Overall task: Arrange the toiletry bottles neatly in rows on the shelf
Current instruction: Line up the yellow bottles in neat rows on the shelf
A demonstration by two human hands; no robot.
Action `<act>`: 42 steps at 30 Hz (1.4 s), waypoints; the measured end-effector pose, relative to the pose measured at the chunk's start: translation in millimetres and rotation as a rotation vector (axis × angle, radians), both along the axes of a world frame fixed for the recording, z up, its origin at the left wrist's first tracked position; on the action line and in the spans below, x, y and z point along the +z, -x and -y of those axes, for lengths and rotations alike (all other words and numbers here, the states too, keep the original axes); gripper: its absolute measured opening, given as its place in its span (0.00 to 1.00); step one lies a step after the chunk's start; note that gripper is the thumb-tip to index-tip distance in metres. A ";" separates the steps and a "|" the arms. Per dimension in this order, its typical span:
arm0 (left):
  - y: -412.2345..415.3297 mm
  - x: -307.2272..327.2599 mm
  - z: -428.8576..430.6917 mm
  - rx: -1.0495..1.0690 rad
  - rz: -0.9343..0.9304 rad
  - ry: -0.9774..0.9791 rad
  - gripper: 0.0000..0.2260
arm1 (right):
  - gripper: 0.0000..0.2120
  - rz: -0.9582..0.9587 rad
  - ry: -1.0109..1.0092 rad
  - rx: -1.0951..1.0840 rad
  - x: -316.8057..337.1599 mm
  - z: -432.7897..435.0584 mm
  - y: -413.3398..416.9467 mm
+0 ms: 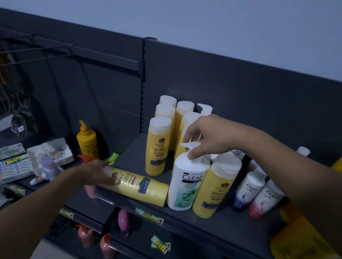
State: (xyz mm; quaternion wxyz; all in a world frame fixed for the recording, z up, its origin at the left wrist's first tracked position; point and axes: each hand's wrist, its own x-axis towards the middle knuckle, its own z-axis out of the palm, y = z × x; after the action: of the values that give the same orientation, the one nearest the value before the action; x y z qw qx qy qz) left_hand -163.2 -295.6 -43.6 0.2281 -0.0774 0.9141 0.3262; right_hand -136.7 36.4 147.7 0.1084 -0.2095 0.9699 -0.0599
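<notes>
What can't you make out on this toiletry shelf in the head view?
1. Rear pump bottle: body hidden behind the right hand, which pinches the CLEAR bottle pump.
2. Left hand on the lying yellow bottle: grip blurred, cap end covered.
3. Price tags: print too small.
4. Yellow packs: blurred, partly behind the right forearm.

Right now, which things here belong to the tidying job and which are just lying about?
Job: fallen yellow bottle under left hand; Clear pump bottle pinched by right hand; standing yellow bottles; Dove bottles.
Lying about: boxed packs; price tags.
</notes>
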 end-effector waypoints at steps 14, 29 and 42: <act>7.7 81.4 -17.4 -0.040 -0.407 -0.149 0.23 | 0.15 -0.168 0.013 -0.086 -9.8 8.4 -5.2; 0.3 138.0 -60.8 -0.564 -0.572 0.116 0.27 | 0.11 -0.193 0.087 -0.204 -14.4 26.1 -0.6; 0.7 134.3 -67.4 -0.617 -0.580 0.115 0.29 | 0.24 -0.082 0.158 -0.209 10.5 -6.6 -11.2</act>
State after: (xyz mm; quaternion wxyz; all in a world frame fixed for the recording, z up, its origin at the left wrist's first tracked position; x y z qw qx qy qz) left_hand -164.0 -228.3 90.7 0.0437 0.2819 0.9375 0.1994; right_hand -125.5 43.0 158.2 0.0451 -0.1175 0.9823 -0.1387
